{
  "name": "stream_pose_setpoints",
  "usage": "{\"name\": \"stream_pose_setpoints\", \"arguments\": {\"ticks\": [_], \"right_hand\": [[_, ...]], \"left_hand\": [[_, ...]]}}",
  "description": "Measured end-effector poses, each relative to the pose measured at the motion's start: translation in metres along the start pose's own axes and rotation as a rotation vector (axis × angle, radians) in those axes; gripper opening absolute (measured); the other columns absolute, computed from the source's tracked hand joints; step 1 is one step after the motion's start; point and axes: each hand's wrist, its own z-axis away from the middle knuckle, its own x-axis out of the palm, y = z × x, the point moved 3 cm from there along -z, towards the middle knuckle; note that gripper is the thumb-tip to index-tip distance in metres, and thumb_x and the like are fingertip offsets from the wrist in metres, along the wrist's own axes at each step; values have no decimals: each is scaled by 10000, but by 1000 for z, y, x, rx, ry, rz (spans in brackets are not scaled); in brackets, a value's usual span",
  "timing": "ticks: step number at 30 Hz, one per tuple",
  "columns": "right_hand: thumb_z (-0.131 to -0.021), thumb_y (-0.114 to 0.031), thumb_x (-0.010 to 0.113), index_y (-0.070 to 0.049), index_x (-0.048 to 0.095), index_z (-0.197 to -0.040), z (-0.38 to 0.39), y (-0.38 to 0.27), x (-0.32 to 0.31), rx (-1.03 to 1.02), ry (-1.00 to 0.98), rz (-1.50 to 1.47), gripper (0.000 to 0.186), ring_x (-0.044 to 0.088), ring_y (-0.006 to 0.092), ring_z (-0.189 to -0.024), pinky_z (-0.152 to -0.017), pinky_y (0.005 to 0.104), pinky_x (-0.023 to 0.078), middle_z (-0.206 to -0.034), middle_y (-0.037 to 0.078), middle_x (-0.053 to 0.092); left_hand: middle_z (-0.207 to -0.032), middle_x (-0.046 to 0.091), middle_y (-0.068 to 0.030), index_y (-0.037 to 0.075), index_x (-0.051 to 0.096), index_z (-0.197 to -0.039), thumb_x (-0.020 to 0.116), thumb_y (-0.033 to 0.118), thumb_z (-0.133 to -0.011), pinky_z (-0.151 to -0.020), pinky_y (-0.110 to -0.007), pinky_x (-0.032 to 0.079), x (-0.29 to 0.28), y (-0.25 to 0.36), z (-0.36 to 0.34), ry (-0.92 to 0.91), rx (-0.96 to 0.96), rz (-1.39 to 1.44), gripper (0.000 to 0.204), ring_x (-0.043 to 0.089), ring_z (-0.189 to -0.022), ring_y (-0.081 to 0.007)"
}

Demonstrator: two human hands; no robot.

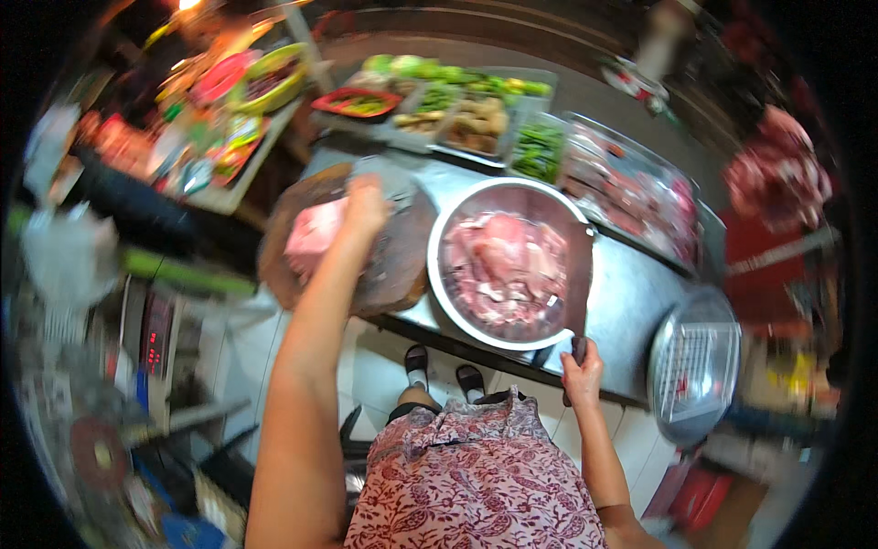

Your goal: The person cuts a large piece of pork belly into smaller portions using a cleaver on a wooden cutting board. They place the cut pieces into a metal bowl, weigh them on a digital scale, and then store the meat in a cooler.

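My left hand [368, 209] is closed above a round wooden chopping block [402, 265]. A greyish, blurred thing [382, 174] shows at its fingers; I cannot make out its kind. Beside that hand, a thick block of pink meat [314, 233] lies on the wood. In my right hand [583, 371] is the dark handle of a knife [578, 350], its blade extending away along the right side of a white-rimmed metal basin [437, 291]. Cut raw meat [503, 261] fills much of the basin, which stands right of the block on the metal table.
Trays of vegetables [439, 101] line the table's far edge, with a lidded clear tray of meat [631, 188] farther right. A round metal tray with a wire rack [700, 366] sits at the right end. Meat [782, 169] hangs beyond. A scale [154, 339] stands left.
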Motion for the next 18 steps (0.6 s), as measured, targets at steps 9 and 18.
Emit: {"name": "stream_pose_setpoints", "arguments": {"ticks": [9, 18], "right_hand": [[-808, -134, 712, 21, 576, -1193, 62, 42, -23, 134, 504, 134, 437, 685, 303, -845, -758, 385, 526, -930, 221, 682], [-776, -128, 685, 14, 581, -1189, 46, 101, -64, 259, 530, 466, 449, 661, 431, -870, -764, 490, 525, -935, 292, 664]], "left_hand": [[-1476, 209, -383, 256, 128, -1536, 889, 305, -631, -1066, -485, 374, 100, -47, -104, -473, -129, -181, 1183, 382, -1324, -482], [-1102, 660, -229, 14, 644, -1101, 702, 25, -657, -916, -425, 491, 75, -31, -93, -355, 118, -210, 448, 628, -1067, -371]]}}
